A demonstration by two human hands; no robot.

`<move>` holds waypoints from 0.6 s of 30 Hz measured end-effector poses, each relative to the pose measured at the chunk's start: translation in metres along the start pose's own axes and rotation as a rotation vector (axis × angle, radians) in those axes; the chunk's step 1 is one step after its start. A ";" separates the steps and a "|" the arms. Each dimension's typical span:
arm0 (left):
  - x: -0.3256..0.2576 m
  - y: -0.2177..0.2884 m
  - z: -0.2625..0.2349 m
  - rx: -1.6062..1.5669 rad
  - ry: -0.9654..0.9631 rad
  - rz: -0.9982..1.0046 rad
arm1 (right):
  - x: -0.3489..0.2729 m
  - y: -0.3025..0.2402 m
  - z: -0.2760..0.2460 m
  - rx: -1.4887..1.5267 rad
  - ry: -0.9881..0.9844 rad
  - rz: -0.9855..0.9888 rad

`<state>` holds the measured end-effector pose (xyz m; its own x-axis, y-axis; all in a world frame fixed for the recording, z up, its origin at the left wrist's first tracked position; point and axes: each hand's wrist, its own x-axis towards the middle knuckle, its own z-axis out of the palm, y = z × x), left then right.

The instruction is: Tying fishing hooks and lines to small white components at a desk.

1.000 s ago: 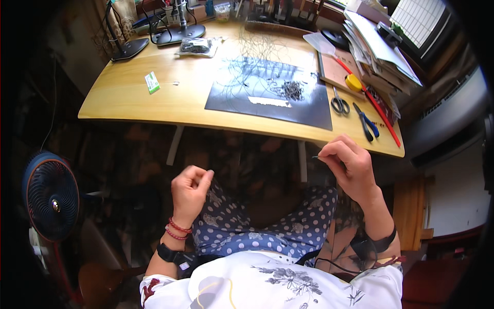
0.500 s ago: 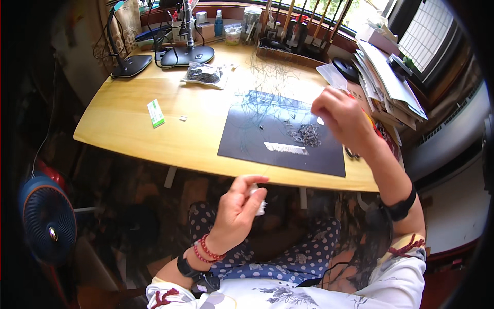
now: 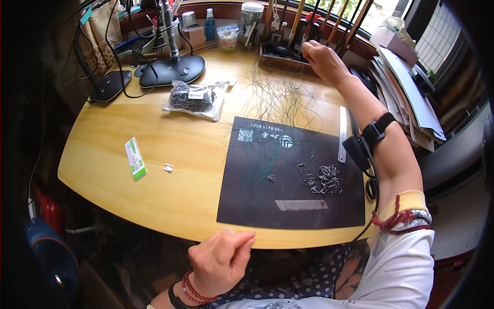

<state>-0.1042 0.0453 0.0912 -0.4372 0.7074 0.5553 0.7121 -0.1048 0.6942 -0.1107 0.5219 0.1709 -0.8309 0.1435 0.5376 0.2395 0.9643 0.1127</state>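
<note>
My left hand [image 3: 221,260] is closed in a pinch at the table's front edge. A bit of something white shows by its fingers; what the fingertips grip is too small to name. My right arm stretches far across the table, and my right hand [image 3: 323,61] is closed in front of the wooden rack [image 3: 288,63], its grip hidden. Between them lies a black mat [image 3: 247,206]. It bears a pile of small dark metal pieces [image 3: 329,180], a silvery strip [image 3: 301,205] and a white ruler [image 3: 342,134]. Loose fine green lines [image 3: 280,98] spread over its far part and beyond.
Left of the mat are a clear bag of dark pieces [image 3: 193,100], a green-and-white packet [image 3: 136,158] and a small white piece [image 3: 168,167]. Lamp bases [image 3: 172,71], a jar [image 3: 251,23] and a blue spray bottle [image 3: 209,26] stand behind. Papers [image 3: 406,92] pile at right.
My right hand has moved from above the mat's right side to the far edge by the rack, its arm stretching out. My left hand stays near the front edge, turned more palm-down.
</note>
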 end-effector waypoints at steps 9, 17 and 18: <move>0.000 -0.008 0.018 0.202 -0.130 0.268 | 0.030 0.012 0.028 -0.097 -0.041 -0.102; -0.003 -0.001 0.015 0.237 -0.235 0.386 | 0.028 0.007 0.033 -0.043 -0.081 0.001; -0.005 0.000 0.013 0.271 -0.267 0.403 | 0.026 0.006 0.033 -0.006 -0.085 0.039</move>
<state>-0.0950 0.0515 0.0822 0.0284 0.8049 0.5927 0.9255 -0.2452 0.2886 -0.1472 0.5387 0.1583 -0.8605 0.1999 0.4687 0.2754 0.9564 0.0977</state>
